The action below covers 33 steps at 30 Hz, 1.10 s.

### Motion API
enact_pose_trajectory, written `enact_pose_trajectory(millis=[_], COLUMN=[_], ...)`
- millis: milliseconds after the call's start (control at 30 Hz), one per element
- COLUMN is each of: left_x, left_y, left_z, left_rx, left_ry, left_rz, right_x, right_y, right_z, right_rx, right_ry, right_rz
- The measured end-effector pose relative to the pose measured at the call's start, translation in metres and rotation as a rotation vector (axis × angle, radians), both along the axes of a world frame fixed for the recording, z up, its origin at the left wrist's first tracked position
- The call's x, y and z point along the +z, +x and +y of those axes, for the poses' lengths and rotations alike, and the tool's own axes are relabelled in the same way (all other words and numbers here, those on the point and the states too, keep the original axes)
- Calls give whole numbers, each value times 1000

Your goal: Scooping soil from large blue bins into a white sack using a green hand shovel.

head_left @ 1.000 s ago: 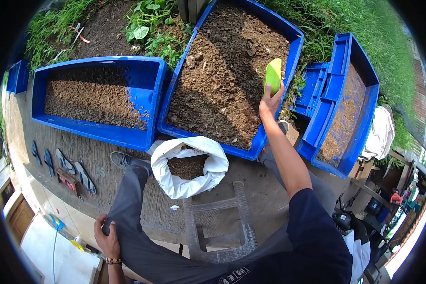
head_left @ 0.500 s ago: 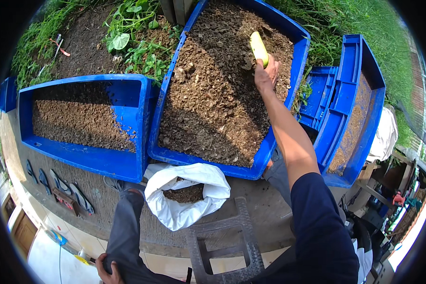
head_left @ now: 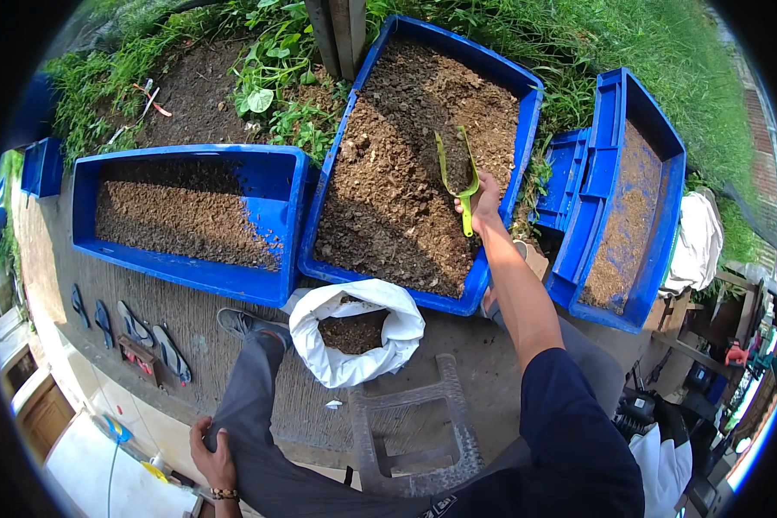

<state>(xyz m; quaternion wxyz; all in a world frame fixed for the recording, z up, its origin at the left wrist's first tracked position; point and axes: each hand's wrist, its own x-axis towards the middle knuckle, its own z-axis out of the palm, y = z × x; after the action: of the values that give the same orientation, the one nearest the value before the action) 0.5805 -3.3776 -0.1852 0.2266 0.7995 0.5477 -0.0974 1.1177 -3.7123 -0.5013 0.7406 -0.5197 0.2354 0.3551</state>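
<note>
My right hand [head_left: 483,197] grips the handle of a green scoop [head_left: 467,192] that has dark soil in its blade, low over the middle blue tub [head_left: 524,155] of crumbly brown soil [head_left: 371,190]. My left hand [head_left: 215,456] rests against my left thigh, its fingers loosely curved and thumb apart, holding nothing. A white sack [head_left: 319,363] with dark material inside stands open between my feet, in front of the middle tub.
A blue tub [head_left: 181,276] of granular material lies left; stacked blue tubs [head_left: 563,177] lie right, beside a white cloth [head_left: 692,237]. A grey stool [head_left: 410,397] is below me; sandals [head_left: 134,324] lie left. Wooden posts [head_left: 341,34] stand behind.
The scoop has dipped into the soil and turned upright-side up, now showing soil in its blade; my right hand has moved back toward me. The view has shifted slightly.
</note>
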Motion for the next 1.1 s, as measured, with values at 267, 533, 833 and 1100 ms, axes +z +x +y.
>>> enact_pose_trajectory(millis=[267, 533, 833, 1100], left_x=[3, 4, -1, -3], left_y=[1, 7, -24, -48], left_z=[-2, -10, -11, -10], left_rx=[35, 6, 82, 131], left_ry=[21, 59, 68, 87], left_rz=[2, 37, 28, 6], right_x=[100, 121, 87, 124], right_y=[-64, -183, -317, -339], right_z=[-58, -60, 26, 33], right_rx=[374, 899, 537, 575], right_ry=[-36, -77, -247, -187], right_rz=[154, 393, 514, 500])
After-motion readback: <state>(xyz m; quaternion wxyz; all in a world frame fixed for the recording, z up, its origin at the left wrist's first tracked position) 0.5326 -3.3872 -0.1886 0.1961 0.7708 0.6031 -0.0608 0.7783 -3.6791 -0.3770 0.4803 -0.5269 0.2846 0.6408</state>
